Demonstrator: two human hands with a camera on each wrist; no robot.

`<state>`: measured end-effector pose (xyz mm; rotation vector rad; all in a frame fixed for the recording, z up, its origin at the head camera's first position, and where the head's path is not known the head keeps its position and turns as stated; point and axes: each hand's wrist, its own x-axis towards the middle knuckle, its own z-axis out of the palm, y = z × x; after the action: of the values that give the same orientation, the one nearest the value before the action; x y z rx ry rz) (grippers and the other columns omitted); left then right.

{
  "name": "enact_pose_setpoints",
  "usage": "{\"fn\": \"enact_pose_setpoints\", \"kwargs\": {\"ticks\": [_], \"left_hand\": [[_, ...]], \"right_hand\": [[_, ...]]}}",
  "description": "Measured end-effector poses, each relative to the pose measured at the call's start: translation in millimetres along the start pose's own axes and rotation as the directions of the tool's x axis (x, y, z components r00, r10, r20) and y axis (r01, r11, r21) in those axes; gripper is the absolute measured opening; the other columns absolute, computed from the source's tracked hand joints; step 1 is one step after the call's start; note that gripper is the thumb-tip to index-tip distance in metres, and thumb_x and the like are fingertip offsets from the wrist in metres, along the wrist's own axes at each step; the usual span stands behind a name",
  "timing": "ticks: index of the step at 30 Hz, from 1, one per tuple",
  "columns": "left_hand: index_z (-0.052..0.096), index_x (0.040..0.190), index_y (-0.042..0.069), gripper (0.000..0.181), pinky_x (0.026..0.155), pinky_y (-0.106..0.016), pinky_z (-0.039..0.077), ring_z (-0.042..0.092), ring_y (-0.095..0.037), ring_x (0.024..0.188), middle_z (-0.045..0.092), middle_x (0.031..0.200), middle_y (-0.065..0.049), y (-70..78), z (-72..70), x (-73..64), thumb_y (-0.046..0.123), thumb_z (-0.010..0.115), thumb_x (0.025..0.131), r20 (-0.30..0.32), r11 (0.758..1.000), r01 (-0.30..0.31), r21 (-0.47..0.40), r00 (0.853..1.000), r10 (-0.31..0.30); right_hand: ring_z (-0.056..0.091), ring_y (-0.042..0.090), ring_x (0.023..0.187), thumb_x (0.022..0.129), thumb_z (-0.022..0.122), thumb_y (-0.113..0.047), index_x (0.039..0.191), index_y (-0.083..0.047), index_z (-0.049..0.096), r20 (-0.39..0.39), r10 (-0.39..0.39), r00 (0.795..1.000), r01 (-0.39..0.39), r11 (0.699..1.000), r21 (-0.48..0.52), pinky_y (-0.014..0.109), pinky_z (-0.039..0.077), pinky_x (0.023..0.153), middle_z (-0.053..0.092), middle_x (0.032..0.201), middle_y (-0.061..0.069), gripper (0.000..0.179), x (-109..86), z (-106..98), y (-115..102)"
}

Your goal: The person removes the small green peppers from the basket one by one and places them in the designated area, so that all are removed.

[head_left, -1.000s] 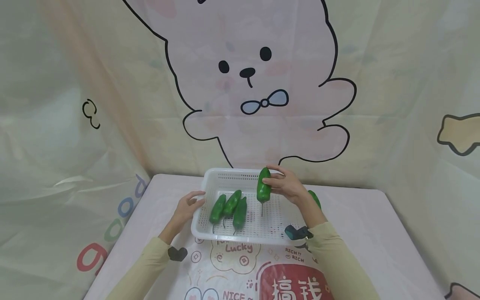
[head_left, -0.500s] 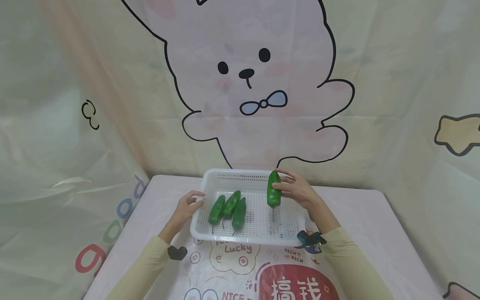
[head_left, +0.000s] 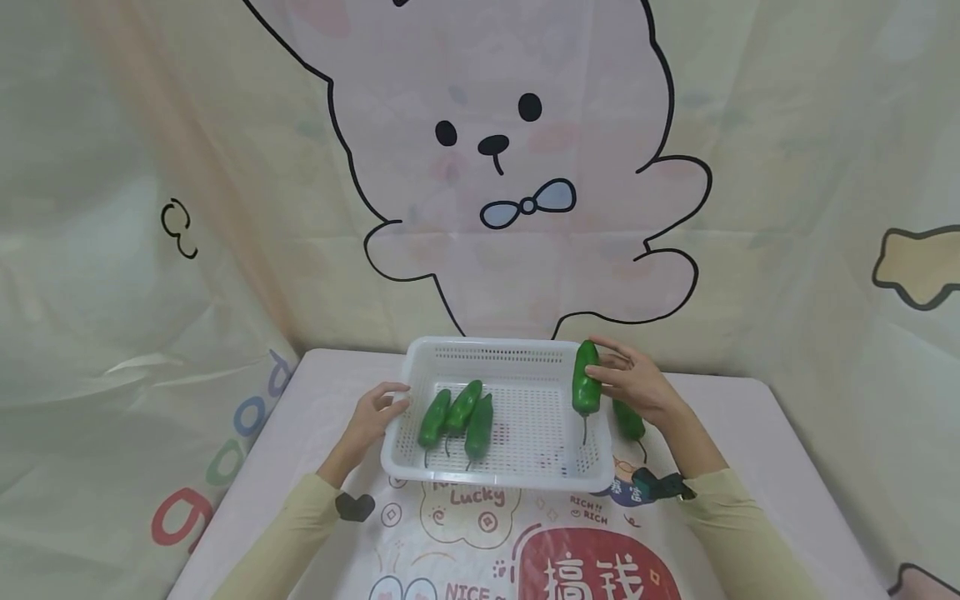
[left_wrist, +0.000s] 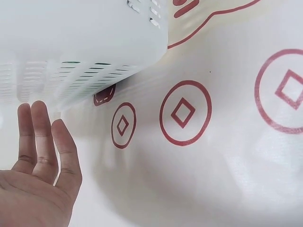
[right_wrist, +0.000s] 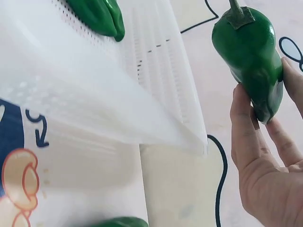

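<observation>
My right hand [head_left: 637,385] pinches a green pepper [head_left: 586,379] between thumb and fingers. It hangs stem down at the right rim of a white plastic basket [head_left: 525,481]. In the right wrist view this pepper [right_wrist: 248,52] shows its stem and smooth body. Three more green peppers [head_left: 480,427] lie in the left half of the basket. At the basket's left rim rests my left hand [head_left: 372,421], its fingers straight. The left wrist view shows those fingers [left_wrist: 42,137] extended close to the slotted basket wall [left_wrist: 94,42]; the thumb is hidden there.
Another green pepper [head_left: 628,421] lies on the table to the right of the basket, partly covered by my right hand. The table wears a white printed cloth [head_left: 480,525]. Behind stands a cloth backdrop [head_left: 600,275] with a cartoon bear.
My right hand has moved right with the pepper, from above the basket's inside to its right rim. The left hand, the basket and the three peppers in it have stayed put.
</observation>
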<state>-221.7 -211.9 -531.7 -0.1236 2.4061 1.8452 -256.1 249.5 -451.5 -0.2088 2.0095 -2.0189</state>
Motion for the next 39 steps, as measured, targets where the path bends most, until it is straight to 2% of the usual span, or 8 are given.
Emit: {"fn": "enact_pose_setpoints", "kwargs": {"ticks": [5,13,19,26,34,39], "left_hand": [[0.059,0.133,0.012,0.036,0.086,-0.047,0.06,0.061,-0.045,0.116,0.054,0.137,-0.028,-0.6,-0.3,-0.3,0.023,0.066,0.1,0.003,1.0,-0.004,0.008,1.0,0.004],[0.059,0.133,0.013,0.036,0.083,-0.044,0.061,0.065,-0.04,0.111,0.058,0.133,-0.025,-0.2,0.2,0.0,0.023,0.067,0.1,0.003,1.0,-0.002,0.006,1.0,0.002],[0.059,0.133,0.013,0.036,0.082,-0.043,0.061,0.067,-0.036,0.104,0.06,0.128,-0.024,0.9,0.0,-0.8,0.024,0.066,0.1,-0.001,1.0,-0.002,0.01,1.0,0.002],[0.059,0.133,0.012,0.037,0.082,-0.043,0.061,0.067,-0.036,0.105,0.059,0.131,-0.024,0.5,0.4,-1.1,0.026,0.067,0.1,-0.002,1.0,0.004,0.001,1.0,-0.004],[0.059,0.134,0.013,0.039,0.083,-0.045,0.06,0.066,-0.037,0.108,0.059,0.132,-0.024,-2.7,0.3,0.3,0.03,0.068,0.099,0.001,1.0,0.011,0.002,1.0,-0.011],[0.059,0.134,0.012,0.039,0.083,-0.045,0.06,0.066,-0.038,0.108,0.059,0.132,-0.024,-1.6,1.2,-0.4,0.029,0.067,0.1,0.001,1.0,0.007,0.005,1.0,-0.007]], "right_hand": [[0.066,0.019,0.111,0.097,0.07,-0.006,0.157,-0.007,0.035,-0.024,-0.006,1.0,0.006,0.999,-0.039,0.033,0.056,0.093,0.052,0.139,0.021,0.07,-8.0,-15.0,-0.9],[0.065,0.015,0.111,0.098,0.069,-0.006,0.157,-0.009,0.036,-0.047,-0.014,0.999,0.012,0.999,-0.039,0.029,0.056,0.091,0.061,0.127,0.005,0.068,-19.2,-38.9,-4.2],[0.066,0.017,0.109,0.099,0.067,-0.004,0.157,-0.007,0.035,-0.053,-0.033,0.998,0.032,0.999,-0.022,0.03,0.057,0.09,0.063,0.124,0.004,0.067,-27.4,-55.7,-2.1],[0.063,0.01,0.111,0.099,0.069,-0.008,0.158,-0.009,0.035,-0.074,-0.047,0.996,0.037,0.992,-0.124,0.027,0.056,0.089,0.058,0.127,-0.003,0.068,-44.7,-72.9,5.0],[0.063,0.007,0.111,0.099,0.066,-0.001,0.157,-0.006,0.036,-0.067,-0.097,0.993,0.087,0.987,-0.136,0.026,0.057,0.086,0.059,0.126,-0.002,0.066,-60.5,-94.8,14.1],[0.062,0.007,0.11,0.099,0.066,-0.002,0.156,-0.006,0.037,-0.079,-0.106,0.991,0.089,0.979,-0.185,0.027,0.058,0.086,0.057,0.126,0.0,0.064,-66.2,-107.5,22.5]]}}
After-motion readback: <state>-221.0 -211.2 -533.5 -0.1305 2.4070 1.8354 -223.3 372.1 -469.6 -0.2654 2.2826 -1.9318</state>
